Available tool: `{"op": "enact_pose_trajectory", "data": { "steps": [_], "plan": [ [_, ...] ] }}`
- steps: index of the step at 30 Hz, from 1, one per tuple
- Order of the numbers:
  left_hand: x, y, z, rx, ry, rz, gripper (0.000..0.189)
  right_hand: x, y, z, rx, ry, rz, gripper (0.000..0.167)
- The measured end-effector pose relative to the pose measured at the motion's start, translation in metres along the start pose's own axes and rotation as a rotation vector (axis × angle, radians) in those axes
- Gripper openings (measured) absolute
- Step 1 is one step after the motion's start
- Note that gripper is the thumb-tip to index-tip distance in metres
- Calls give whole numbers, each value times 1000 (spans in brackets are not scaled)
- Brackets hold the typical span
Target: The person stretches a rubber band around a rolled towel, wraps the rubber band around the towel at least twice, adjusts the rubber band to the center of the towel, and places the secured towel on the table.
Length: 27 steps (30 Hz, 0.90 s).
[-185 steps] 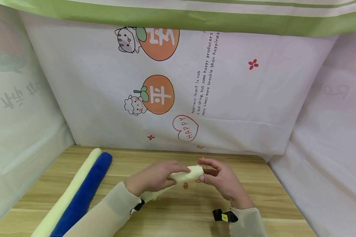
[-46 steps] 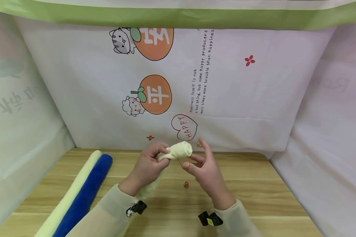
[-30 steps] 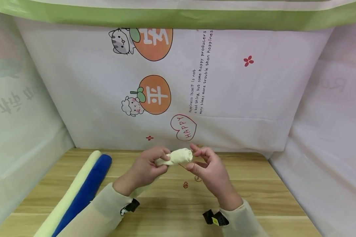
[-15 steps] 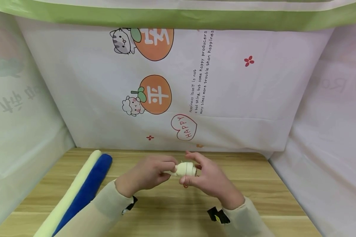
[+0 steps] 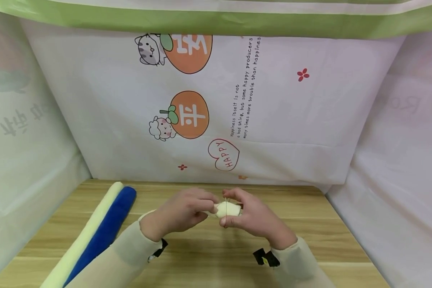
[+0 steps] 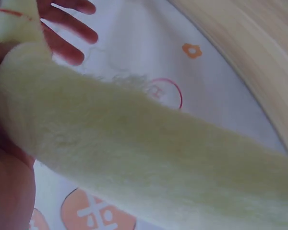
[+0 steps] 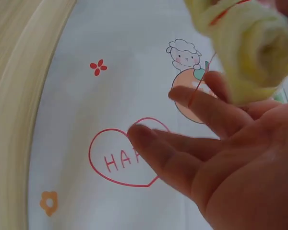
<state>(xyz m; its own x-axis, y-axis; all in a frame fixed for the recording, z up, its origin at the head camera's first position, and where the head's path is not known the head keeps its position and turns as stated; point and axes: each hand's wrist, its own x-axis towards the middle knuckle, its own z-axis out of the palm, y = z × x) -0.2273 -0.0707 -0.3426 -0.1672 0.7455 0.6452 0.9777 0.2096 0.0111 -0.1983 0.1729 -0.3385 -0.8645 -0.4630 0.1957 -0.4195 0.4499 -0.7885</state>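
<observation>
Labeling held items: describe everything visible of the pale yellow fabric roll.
The pale yellow fabric roll looks soft and fuzzy, like towelling, with coiled layers showing at one end. It is bent near the left hand, which grips it there, and held above the wood-grain table. A thin red band crosses it, stretched by the right hand; whether that hand touches the roll is unclear.

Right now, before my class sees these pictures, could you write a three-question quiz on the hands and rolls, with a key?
1. Which colour is the roll lying beside the pale yellow roll on the table? a) green b) blue c) red
2. True or false: the left hand grips the held roll.
3. Fill the gap: the thin red band is stretched on the fingers of the ____ hand.

Key: 1. b, the blue roll; 2. true; 3. right hand.
</observation>
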Motion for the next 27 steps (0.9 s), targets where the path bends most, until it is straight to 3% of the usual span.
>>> {"op": "enact_pose_trajectory", "data": {
  "steps": [6,11,14,16,19,23,27],
  "plan": [
    [-3,0,3,-99,132,-90,32,0,6,-5,182,-11,-13,64],
    [-3,3,7,-221,233,-162,30,-5,3,-6,188,44,-65,73],
    [-1,4,9,-308,261,-211,29,-6,-1,-5,160,88,-89,85],
    [0,5,10,-329,247,-223,28,-6,-4,-4,129,97,-93,91],
    [2,6,10,-298,185,-191,29,-6,-10,-4,41,73,-73,92],
    [6,8,10,-150,103,-84,31,-5,-17,-3,-98,-1,-36,88],
    [8,10,9,-47,75,-14,33,-4,-19,-2,-157,-44,-26,77]
  ]
}}
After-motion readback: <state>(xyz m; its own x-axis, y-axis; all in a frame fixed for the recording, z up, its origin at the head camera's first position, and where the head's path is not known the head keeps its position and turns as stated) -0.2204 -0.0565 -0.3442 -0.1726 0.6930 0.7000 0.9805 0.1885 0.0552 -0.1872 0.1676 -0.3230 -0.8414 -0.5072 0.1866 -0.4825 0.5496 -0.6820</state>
